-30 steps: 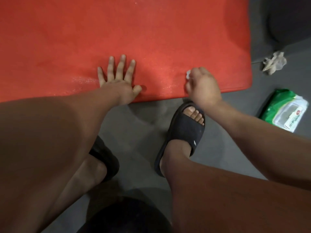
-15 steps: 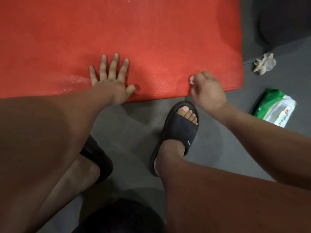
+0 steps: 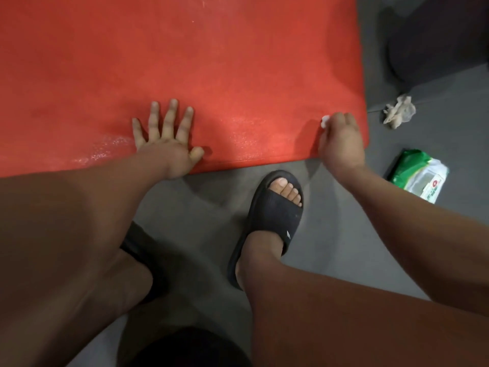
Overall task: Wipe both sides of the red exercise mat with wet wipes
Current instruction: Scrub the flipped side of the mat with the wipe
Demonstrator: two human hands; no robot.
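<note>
The red exercise mat (image 3: 201, 64) lies flat on the grey floor and fills the upper part of the view. My left hand (image 3: 169, 139) presses flat on its near edge with fingers spread. My right hand (image 3: 341, 144) is curled round a white wet wipe (image 3: 325, 121) near the mat's near right corner; only a small bit of the wipe shows past my fingers. Wet, shiny patches show on the mat between and left of my hands.
A crumpled used wipe (image 3: 399, 111) lies on the floor right of the mat. A green and white wet wipe pack (image 3: 418, 176) sits nearer, by my right forearm. My foot in a black slide sandal (image 3: 272, 215) stands just below the mat's edge.
My right hand has slid to the right along the mat's near edge, toward the corner. My left hand stays pressed in the same spot on the mat.
</note>
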